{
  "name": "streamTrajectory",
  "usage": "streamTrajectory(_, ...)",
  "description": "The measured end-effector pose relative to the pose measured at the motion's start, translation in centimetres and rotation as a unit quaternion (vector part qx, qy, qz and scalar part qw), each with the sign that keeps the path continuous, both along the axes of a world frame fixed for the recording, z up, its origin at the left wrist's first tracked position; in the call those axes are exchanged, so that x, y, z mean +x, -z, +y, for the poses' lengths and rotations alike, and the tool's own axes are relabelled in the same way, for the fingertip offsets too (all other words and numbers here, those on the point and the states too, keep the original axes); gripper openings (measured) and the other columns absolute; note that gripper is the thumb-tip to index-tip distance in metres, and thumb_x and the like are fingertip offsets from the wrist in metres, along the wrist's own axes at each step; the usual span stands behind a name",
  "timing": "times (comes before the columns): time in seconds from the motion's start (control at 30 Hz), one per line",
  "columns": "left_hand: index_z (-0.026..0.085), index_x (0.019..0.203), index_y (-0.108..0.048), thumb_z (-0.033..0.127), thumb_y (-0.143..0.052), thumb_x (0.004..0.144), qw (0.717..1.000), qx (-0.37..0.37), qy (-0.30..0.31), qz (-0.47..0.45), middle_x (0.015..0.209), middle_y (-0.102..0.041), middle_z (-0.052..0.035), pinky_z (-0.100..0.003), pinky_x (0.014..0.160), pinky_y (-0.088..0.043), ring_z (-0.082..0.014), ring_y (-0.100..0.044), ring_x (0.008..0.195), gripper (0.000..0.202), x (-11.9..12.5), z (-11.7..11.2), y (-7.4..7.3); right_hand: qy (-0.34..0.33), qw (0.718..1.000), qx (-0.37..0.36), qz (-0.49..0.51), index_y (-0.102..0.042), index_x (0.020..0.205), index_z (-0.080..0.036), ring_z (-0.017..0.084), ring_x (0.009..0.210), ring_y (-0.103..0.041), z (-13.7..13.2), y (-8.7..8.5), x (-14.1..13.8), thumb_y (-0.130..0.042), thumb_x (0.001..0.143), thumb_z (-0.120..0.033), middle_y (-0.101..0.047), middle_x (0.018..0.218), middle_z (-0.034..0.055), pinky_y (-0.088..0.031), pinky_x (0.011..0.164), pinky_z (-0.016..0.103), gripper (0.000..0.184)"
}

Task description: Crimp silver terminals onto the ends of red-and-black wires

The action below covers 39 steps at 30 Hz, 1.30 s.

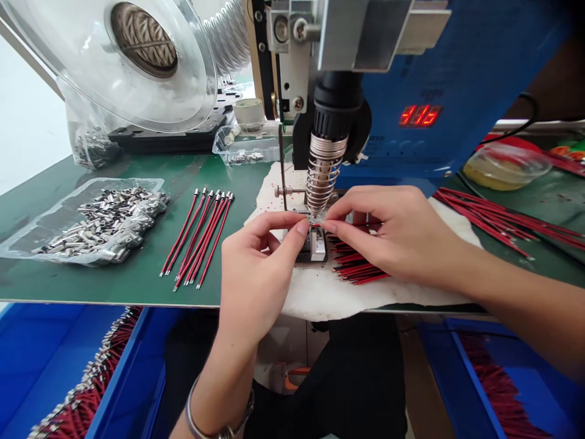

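Head view: green table (192, 169), blue machine (411, 160); right hand (402, 235) pinching wire (316, 225), left hand (258, 274) narrow

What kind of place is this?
Probably an electronics workshop: a blue machine with glowing red digits, a clear plastic tray of silvery metal parts, and thin red and black wires.

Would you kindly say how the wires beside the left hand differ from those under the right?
The wires beside the left hand have silver metal caps at their far ends; the wires under the right hand show none. The left ones lie on the green table, the right ones on pale cloth. Both are red and black.
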<state>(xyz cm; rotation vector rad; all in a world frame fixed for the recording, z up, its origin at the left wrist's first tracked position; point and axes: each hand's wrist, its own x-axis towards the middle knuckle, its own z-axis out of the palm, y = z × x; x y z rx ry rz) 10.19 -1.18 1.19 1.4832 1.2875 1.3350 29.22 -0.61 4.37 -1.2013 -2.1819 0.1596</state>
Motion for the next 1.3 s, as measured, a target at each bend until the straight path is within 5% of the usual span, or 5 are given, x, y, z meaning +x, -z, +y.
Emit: streamTrajectory(1.3,0.027,0.088,-0.079,0.038,-0.077,0.082,1.0,-0.009,0.003,-0.017,0.087,-0.076,-0.002,-0.023,0.059,-0.047,-0.0144,-0.066,0.071,0.013,0.03,0.02,0.22,0.012,0.999,-0.029,0.041,-0.074,0.083,-0.02,0.009,0.055,-0.053,-0.31,-0.1,-0.39,-0.066,0.089,-0.024,-0.068,0.07,-0.0029,-0.04,0.054,0.026,0.011)
